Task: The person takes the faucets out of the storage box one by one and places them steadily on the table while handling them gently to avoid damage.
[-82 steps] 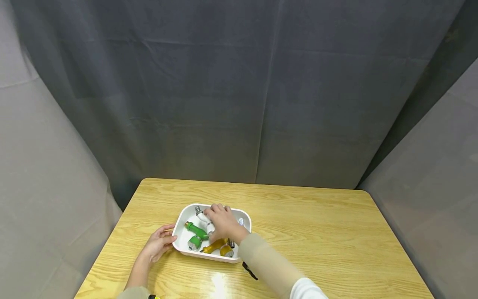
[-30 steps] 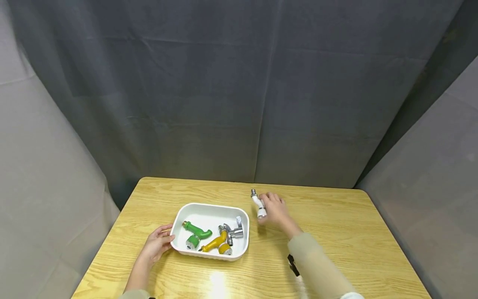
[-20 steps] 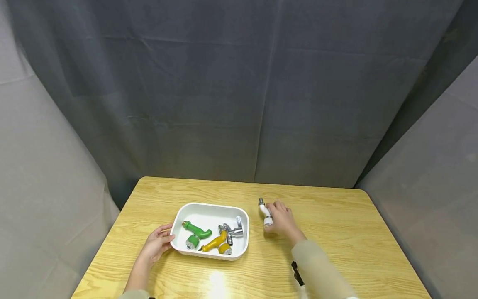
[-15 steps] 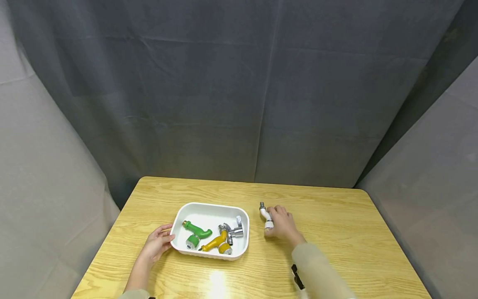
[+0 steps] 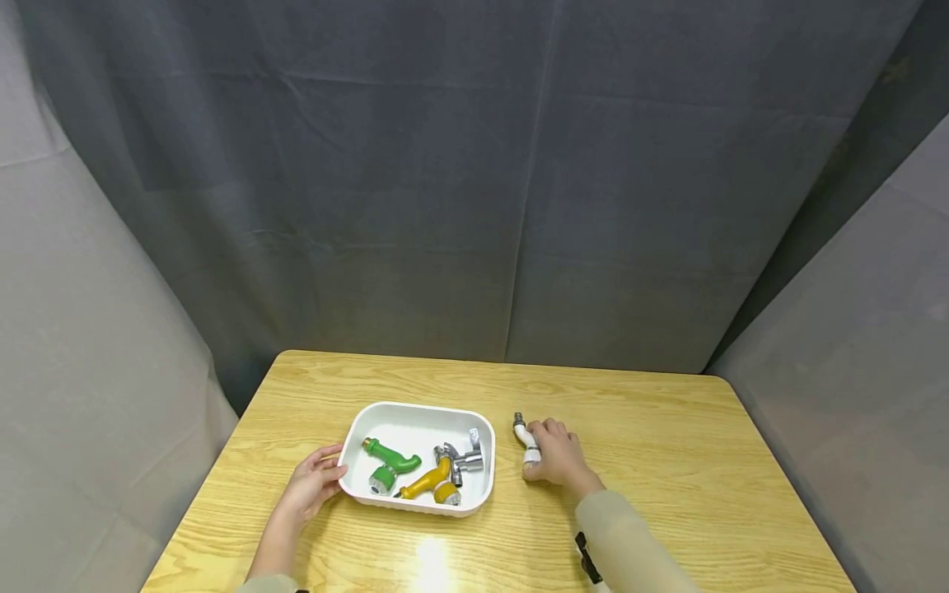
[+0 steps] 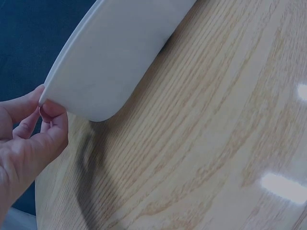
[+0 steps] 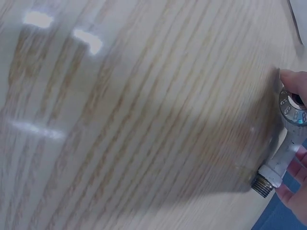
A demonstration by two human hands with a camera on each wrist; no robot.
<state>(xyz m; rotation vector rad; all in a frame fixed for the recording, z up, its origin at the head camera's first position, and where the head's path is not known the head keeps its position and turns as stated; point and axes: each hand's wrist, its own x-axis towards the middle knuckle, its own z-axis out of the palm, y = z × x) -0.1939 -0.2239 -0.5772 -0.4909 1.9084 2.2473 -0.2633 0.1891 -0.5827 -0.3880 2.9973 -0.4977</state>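
My left hand [image 5: 306, 487] pinches the left rim of a white plastic tray [image 5: 404, 504] between thumb and fingers; the left wrist view shows the pinch [image 6: 33, 124] at the tray's corner. Inside the tray lie a green faucet [image 5: 391, 459], a yellow faucet [image 5: 427, 482] and a chrome faucet [image 5: 469, 461], the last two touching or overlapping. Right of the tray, my right hand [image 5: 559, 455] grips a white faucet [image 5: 526, 436] low at the tabletop. In the right wrist view its threaded metal end [image 7: 263, 186] and round knob [image 7: 292, 109] show; contact with the table is unclear.
Everything is on a light wooden table [image 5: 667, 478] with rounded back corners. Dark grey cloth [image 5: 415, 206] hangs behind it, and lighter grey cloth [image 5: 96, 371] flanks both sides. A bright reflection glares on the wood before the tray.
My right hand has lifted the white faucet out of the tray, carried it right and lowered it, lately shifting toward the front. My left hand has kept its hold on the rim.
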